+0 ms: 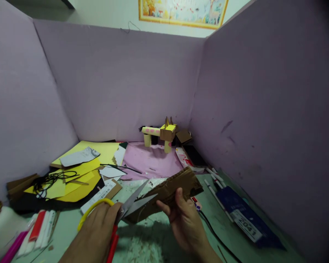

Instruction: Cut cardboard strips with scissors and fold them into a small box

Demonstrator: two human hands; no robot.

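My left hand (98, 224) is closed round the yellow and red handles of a pair of scissors (130, 206). The blades stand apart and point up to the right, level with the left end of a brown cardboard piece (164, 191). Whether they touch the cardboard I cannot tell. My right hand (185, 219) pinches the cardboard at its lower edge, thumb in front, and holds it tilted above the green table. The other fingers of that hand are partly hidden behind the palm.
Yellow paper sheets (84, 184) with black cord lie at the left, near several markers (41, 228). A yellow cardboard animal figure (167, 131) stands at the back. A phone (194, 156) and a blue packet (244, 215) lie at the right. Lilac panels (120, 80) enclose three sides.
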